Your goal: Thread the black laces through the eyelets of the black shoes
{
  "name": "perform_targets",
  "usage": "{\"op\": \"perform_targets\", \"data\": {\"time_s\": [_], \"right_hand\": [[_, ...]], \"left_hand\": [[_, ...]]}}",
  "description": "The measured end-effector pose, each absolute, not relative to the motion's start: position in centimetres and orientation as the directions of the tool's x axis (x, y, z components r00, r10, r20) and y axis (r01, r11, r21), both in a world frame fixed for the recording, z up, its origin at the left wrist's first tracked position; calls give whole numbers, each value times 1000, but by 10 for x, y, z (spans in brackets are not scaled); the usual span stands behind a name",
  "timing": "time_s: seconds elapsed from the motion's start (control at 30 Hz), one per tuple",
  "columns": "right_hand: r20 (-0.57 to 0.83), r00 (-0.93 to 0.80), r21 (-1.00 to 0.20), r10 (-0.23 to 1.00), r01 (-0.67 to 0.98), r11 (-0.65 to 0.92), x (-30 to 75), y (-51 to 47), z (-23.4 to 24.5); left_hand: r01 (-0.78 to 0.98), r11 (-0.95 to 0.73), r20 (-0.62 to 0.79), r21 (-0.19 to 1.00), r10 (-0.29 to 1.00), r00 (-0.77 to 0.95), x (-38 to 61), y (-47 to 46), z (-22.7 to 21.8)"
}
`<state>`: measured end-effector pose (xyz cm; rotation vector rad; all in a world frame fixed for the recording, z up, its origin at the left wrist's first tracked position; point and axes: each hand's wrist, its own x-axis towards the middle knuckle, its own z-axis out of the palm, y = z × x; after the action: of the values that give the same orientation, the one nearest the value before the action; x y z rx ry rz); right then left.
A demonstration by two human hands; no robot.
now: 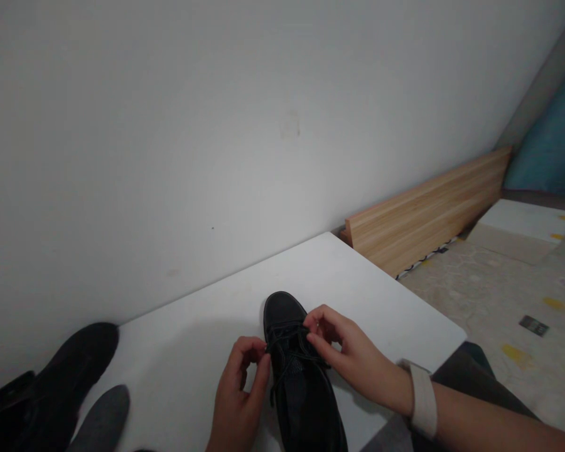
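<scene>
A black lace-up shoe (306, 402) lies on the white table (193, 351), its toe pointing away from me toward the wall. Black shoelaces (289, 342) cross loosely over its upper. On the shoe's left side, my left hand (242, 383) pinches a lace between thumb and forefinger. My right hand (343, 345) is at the right side of the lacing, thumb and fingertips closed on a lace there. A pale band (422, 400) circles my right wrist.
Another dark shoe (70, 364) and a grey rounded object (104, 414) are at the lower left. A white wall (216, 157) rises behind the table. On the right are a wooden headboard (428, 207) and a patterned mattress (480, 301) with a white flat board (522, 223) on it.
</scene>
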<state>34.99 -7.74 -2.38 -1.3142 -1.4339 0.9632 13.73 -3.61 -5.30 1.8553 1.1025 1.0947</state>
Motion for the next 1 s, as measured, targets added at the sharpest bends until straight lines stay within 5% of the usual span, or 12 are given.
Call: {"op": "perform_targets", "data": {"time_s": [0.7,1.0], "right_hand": [[95,21,-956,995,282,85,352,-79,-23],[225,78,-942,971,271,196,353,-78,-23]], "left_hand": [[287,-416,315,863,887,337,138,-36,-51],[269,-436,374,859,892,253,138,-37,-45]]}}
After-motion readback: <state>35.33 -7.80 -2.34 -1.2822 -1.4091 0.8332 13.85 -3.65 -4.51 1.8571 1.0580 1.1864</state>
